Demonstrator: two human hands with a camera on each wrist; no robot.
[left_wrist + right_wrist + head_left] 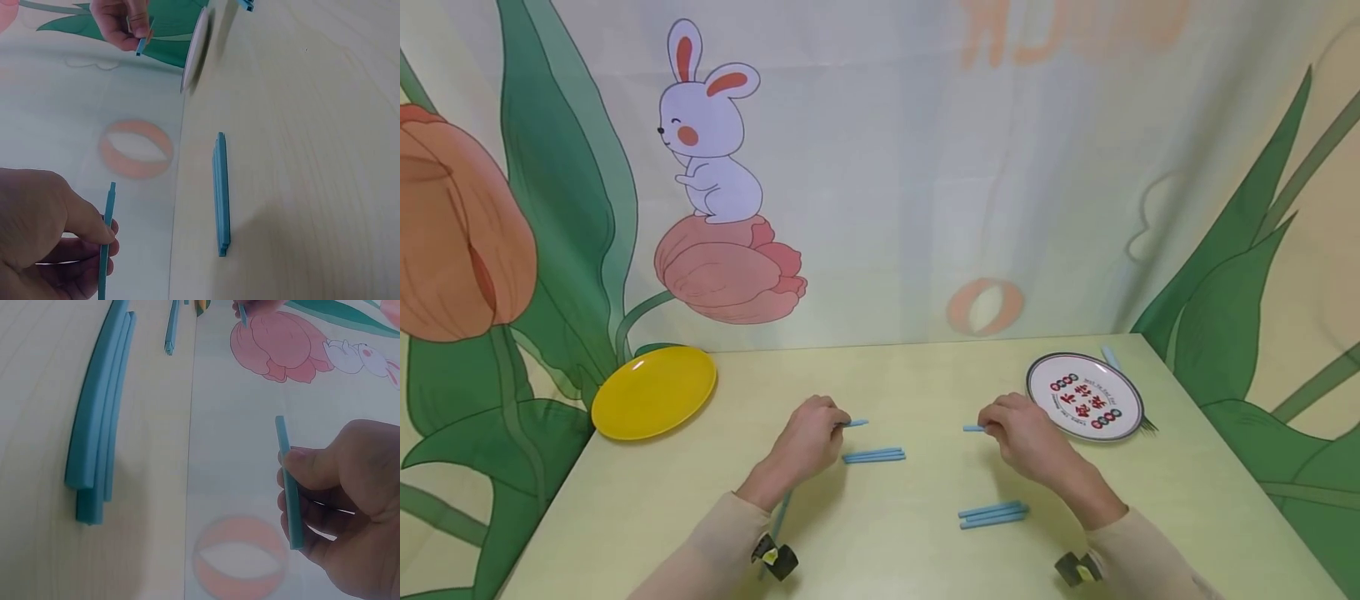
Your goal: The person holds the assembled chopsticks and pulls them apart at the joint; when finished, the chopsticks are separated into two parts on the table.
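My left hand (808, 435) pinches a slim blue stick (107, 250) between thumb and fingers, raised off the table. Likewise, my right hand (1022, 433) holds a short blue stick (289, 487) between thumb and fingertips, also in the air. Just below the left hand, several blue sticks (874, 456) lie side by side on the table. Nearer the front, below the right hand, is a second group of blue sticks (992, 514), one sitting slightly askew. Part of another long, thin bluish piece (781, 512) shows beside the left forearm; its ends are hidden.
A yellow plate (655, 393) sits at the table's back left. At the back right, a white plate (1086, 397) with red print has a light blue handle (1110, 358) and dark tines (1148, 425) poking out from its edge. A printed curtain (880, 183) hangs behind the table.
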